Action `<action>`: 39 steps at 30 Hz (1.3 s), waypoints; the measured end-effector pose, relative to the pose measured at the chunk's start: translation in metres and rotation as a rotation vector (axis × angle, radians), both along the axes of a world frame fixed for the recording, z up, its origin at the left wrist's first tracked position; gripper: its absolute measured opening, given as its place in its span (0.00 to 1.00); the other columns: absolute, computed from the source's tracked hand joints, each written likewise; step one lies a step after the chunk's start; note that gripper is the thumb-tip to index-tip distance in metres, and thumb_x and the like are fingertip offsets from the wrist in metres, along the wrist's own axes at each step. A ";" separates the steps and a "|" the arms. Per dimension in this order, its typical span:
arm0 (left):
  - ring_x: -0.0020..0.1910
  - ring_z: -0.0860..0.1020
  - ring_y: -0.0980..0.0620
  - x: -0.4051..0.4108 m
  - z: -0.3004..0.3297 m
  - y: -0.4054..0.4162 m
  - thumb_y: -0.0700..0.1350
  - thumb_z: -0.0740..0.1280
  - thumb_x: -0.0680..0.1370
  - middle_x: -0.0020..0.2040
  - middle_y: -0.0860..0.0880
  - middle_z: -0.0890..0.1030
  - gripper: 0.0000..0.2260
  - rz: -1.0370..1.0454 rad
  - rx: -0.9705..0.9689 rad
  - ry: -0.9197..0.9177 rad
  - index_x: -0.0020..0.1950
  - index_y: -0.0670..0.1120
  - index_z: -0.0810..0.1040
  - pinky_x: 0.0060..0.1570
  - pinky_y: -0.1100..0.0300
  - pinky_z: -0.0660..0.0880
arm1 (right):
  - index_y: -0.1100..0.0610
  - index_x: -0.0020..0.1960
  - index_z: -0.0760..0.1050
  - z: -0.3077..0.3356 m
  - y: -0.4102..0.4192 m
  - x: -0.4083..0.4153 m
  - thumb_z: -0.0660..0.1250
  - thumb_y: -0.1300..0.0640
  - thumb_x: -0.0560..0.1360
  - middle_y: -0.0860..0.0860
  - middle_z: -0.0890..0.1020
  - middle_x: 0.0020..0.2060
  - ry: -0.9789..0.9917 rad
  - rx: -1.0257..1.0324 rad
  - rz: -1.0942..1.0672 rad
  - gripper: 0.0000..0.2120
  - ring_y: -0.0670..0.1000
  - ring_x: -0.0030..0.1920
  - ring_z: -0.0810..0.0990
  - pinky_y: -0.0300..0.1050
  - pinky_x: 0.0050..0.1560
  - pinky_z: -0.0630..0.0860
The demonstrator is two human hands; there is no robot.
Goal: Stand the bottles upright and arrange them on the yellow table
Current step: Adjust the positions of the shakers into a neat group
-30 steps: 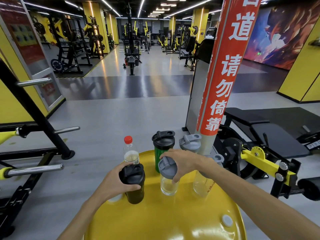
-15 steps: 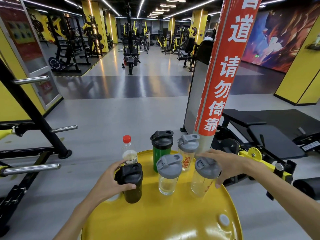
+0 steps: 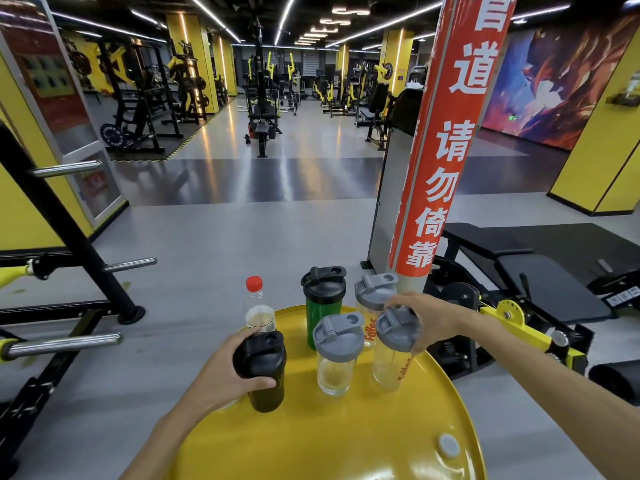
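Observation:
Several bottles stand upright on the round yellow table (image 3: 346, 441). My left hand (image 3: 228, 368) grips a dark shaker bottle (image 3: 265, 382) with a black lid at the table's left edge. My right hand (image 3: 426, 317) holds the grey lid of a clear shaker (image 3: 391, 362) on the right. Between them stands a second clear shaker with a grey lid (image 3: 337, 355). Behind are a green shaker with a black lid (image 3: 322, 299), a third clear grey-lidded shaker (image 3: 372, 299) and a red-capped plastic bottle (image 3: 258, 306).
A thick pillar with a red banner (image 3: 446, 140) rises just behind the table on the right. A black and yellow weight bench (image 3: 519, 282) sits to the right, a black rack with steel pegs (image 3: 65, 258) to the left. A small grey cap (image 3: 449, 445) lies on the table's near right.
My right hand left the middle clear shaker, moved right and closed on the right clear shaker's lid. My left hand stayed on the dark shaker.

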State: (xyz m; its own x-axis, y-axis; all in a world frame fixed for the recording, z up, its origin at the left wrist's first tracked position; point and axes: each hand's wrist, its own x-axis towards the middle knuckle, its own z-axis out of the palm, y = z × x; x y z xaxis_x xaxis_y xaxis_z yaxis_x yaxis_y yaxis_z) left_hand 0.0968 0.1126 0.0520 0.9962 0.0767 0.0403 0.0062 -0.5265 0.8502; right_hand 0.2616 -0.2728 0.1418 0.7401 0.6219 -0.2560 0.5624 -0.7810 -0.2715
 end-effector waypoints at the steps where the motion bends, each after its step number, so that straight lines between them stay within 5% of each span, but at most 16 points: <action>1: 0.60 0.75 0.63 0.000 0.000 0.000 0.60 0.84 0.56 0.64 0.61 0.74 0.46 0.006 0.001 -0.002 0.70 0.58 0.69 0.52 0.69 0.74 | 0.45 0.71 0.66 0.000 0.002 0.000 0.83 0.51 0.59 0.45 0.71 0.63 -0.002 0.009 -0.003 0.45 0.48 0.62 0.71 0.47 0.61 0.75; 11: 0.63 0.75 0.55 0.007 -0.011 0.004 0.52 0.86 0.59 0.66 0.58 0.75 0.46 0.018 0.056 -0.004 0.72 0.56 0.69 0.59 0.62 0.74 | 0.44 0.70 0.65 -0.004 0.005 0.000 0.83 0.52 0.60 0.47 0.70 0.66 0.006 0.023 -0.023 0.45 0.50 0.65 0.71 0.48 0.63 0.75; 17: 0.59 0.77 0.61 0.012 -0.006 0.001 0.49 0.86 0.59 0.63 0.60 0.77 0.44 0.029 0.055 -0.026 0.71 0.57 0.70 0.49 0.71 0.75 | 0.44 0.74 0.62 0.000 0.004 -0.003 0.83 0.50 0.61 0.46 0.68 0.70 -0.010 -0.013 -0.026 0.47 0.51 0.69 0.69 0.49 0.64 0.73; 26: 0.59 0.76 0.61 0.018 -0.006 0.003 0.48 0.86 0.60 0.62 0.60 0.77 0.43 0.024 0.042 -0.028 0.71 0.56 0.70 0.49 0.71 0.74 | 0.43 0.76 0.62 0.023 0.032 -0.022 0.77 0.38 0.66 0.44 0.67 0.75 -0.155 0.073 0.055 0.43 0.48 0.74 0.65 0.51 0.70 0.66; 30: 0.61 0.76 0.59 0.019 -0.009 0.007 0.51 0.86 0.58 0.63 0.60 0.76 0.45 0.006 0.037 -0.014 0.71 0.56 0.70 0.53 0.68 0.74 | 0.43 0.77 0.58 0.018 0.073 -0.029 0.75 0.32 0.64 0.44 0.67 0.73 -0.125 0.041 0.155 0.48 0.48 0.72 0.67 0.53 0.68 0.70; 35: 0.62 0.76 0.58 0.019 -0.010 0.006 0.55 0.86 0.56 0.65 0.58 0.76 0.46 -0.011 0.029 -0.005 0.72 0.55 0.70 0.55 0.67 0.75 | 0.44 0.78 0.56 0.001 0.113 -0.031 0.78 0.36 0.63 0.46 0.68 0.72 -0.071 -0.044 0.199 0.51 0.52 0.71 0.69 0.56 0.67 0.70; 39: 0.62 0.76 0.58 0.018 -0.009 0.006 0.61 0.84 0.53 0.65 0.57 0.76 0.50 -0.011 0.025 0.011 0.72 0.55 0.70 0.55 0.67 0.75 | 0.48 0.77 0.61 0.004 0.126 -0.031 0.79 0.44 0.66 0.49 0.68 0.73 0.012 -0.045 0.240 0.45 0.52 0.71 0.68 0.47 0.68 0.67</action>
State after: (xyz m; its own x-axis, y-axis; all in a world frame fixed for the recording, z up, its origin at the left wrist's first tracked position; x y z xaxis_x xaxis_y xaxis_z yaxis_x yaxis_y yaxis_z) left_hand 0.1148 0.1187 0.0434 0.9974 0.0646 0.0308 0.0096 -0.5477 0.8366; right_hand 0.2304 -0.1472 0.1460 0.5688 0.7676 -0.2954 0.7304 -0.6365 -0.2476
